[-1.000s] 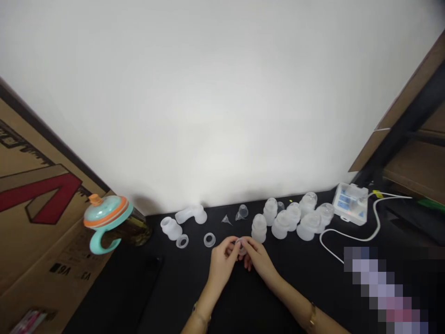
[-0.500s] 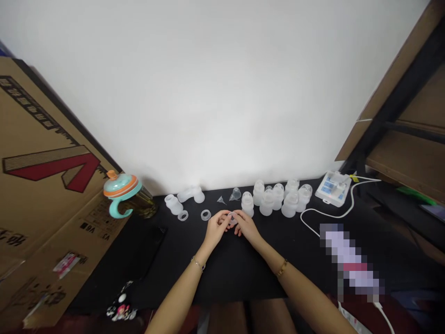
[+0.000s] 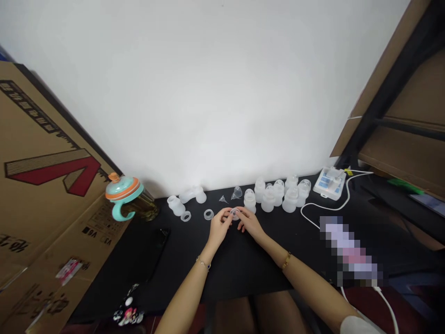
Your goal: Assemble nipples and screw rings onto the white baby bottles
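Note:
Between the fingertips of my two hands is a translucent bottle collar ring (image 3: 235, 214). My left hand (image 3: 220, 225) pinches its left side, and my right hand (image 3: 251, 224) grips the right side. Something small shows in the ring's opening, too small to make out. Two similar loose collar rings, a nearer one (image 3: 209, 214) and a farther one (image 3: 186, 216), lie left of my hands. Just beyond my fingers rest a clear silicone nipple (image 3: 224, 199) and a clear dome cap (image 3: 237, 192). A capped baby bottle (image 3: 249, 201) stands close behind my right hand.
Several capped milky bottles (image 3: 290, 200) cluster at the back right. Uncapped bottle bodies (image 3: 176, 205) lie at the back left. A teal-lidded jug (image 3: 125, 192) stands by a cardboard box (image 3: 52, 171). A dark phone (image 3: 155, 250), a power strip (image 3: 329, 183) and its white cable (image 3: 333, 207) lie around.
My view has shifted slightly. Both hands still hold the collar ring at nearly the same spot, and its opening now faces up more plainly between my fingertips.

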Action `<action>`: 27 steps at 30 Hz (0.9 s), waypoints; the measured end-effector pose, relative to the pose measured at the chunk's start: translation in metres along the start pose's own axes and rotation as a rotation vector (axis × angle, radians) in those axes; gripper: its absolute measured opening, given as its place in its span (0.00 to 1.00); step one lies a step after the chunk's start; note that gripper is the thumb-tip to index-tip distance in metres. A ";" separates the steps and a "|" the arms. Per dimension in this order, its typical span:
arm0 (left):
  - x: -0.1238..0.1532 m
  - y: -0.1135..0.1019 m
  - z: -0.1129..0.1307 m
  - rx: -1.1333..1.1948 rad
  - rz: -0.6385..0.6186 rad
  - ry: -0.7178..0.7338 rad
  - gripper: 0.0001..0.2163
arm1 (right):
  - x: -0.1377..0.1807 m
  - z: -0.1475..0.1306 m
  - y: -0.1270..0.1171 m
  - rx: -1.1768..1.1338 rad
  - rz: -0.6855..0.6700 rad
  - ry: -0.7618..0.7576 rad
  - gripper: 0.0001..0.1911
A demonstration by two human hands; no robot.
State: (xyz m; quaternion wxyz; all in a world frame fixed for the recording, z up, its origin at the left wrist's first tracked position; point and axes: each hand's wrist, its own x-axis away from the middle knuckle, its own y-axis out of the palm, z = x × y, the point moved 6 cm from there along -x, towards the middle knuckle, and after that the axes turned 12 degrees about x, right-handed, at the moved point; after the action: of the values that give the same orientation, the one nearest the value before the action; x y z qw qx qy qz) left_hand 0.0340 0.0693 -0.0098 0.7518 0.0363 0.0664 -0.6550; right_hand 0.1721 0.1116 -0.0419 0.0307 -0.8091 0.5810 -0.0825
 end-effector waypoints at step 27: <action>0.005 0.000 0.009 -0.015 0.040 0.010 0.17 | 0.009 -0.013 -0.005 0.082 0.007 -0.129 0.23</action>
State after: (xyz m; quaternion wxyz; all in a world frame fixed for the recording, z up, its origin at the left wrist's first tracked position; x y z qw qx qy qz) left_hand 0.0355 0.0636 -0.0015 0.7648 0.0354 0.0743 -0.6390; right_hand 0.1774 0.1051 -0.0273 0.1016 -0.8087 0.5768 -0.0541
